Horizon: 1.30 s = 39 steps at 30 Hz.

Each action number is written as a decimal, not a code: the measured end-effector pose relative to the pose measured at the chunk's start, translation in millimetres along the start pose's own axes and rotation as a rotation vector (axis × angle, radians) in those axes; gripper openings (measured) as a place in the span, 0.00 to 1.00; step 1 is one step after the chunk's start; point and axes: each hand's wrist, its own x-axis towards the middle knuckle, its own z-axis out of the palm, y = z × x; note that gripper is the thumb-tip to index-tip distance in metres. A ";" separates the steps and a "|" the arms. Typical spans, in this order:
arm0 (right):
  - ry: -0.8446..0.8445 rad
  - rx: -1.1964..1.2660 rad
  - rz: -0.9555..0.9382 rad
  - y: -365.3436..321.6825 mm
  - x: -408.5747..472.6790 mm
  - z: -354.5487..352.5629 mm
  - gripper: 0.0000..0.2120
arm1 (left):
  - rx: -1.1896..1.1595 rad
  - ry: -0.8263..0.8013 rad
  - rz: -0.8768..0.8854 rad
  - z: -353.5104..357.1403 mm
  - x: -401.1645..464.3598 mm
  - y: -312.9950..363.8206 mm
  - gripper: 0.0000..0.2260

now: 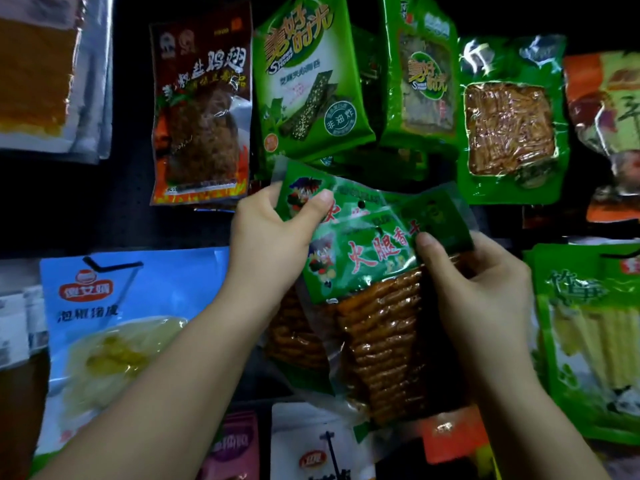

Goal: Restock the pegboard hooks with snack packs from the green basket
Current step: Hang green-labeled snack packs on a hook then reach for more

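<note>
Both my hands hold green-topped snack packs with brown strips showing through clear fronts, up against the dark pegboard (121,209). My left hand (273,230) pinches the top left corner of the rear pack (301,199). My right hand (474,285) grips the top right part of the front pack (377,306), thumb on its green header. The two packs overlap, and small hang holes show in their headers. The green basket is out of view.
Hanging packs surround my hands: a dark red chicken-wing pack (202,109), green seaweed packs (308,81), a green pack of brown strips (509,123), a blue pack (114,327) at lower left, a green bamboo-shoot pack (588,341) at right.
</note>
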 end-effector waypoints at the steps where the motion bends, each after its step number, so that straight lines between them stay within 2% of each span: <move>1: 0.009 -0.003 0.002 0.5 2.5 0.6 0.14 | -0.003 0.001 0.001 2.1 2.2 -0.1 0.04; 6: 0.004 -0.049 0.009 3.7 7.2 4.3 0.14 | -0.011 0.008 -0.058 5.4 9.7 -5.6 0.07; 9: -0.012 -0.114 0.029 3.9 6.9 7.1 0.14 | -0.037 0.004 -0.152 4.7 11.8 -12.5 0.04; 14: -0.013 -0.214 0.034 5.9 0.6 8.0 0.15 | -0.056 -0.004 -0.280 4.6 10.2 -29.0 0.06; 19: -0.025 -0.370 -0.024 15.5 -10.5 12.9 0.08 | -0.111 -0.024 -0.297 0.9 6.4 -45.8 0.03; 23: -0.041 -0.322 0.089 39.2 -20.5 20.9 0.11 | -0.080 -0.080 -0.279 -9.8 7.8 -62.3 0.02; 29: -0.111 -0.298 0.290 74.0 -26.2 51.6 0.12 | 0.119 -0.043 -0.362 -7.9 17.3 -99.2 0.03; 33: -0.170 -0.405 0.318 89.9 -22.5 75.6 0.15 | 0.429 -0.018 -0.372 -2.5 29.1 -122.1 0.18; 36: -0.204 -0.462 0.366 103.0 -14.3 88.9 0.19 | 0.714 -0.055 -0.325 -1.9 35.5 -134.3 0.21; 39: -0.217 -0.528 0.407 115.9 -6.2 100.0 0.22 | 0.795 -0.078 -0.337 -0.2 40.7 -145.7 0.21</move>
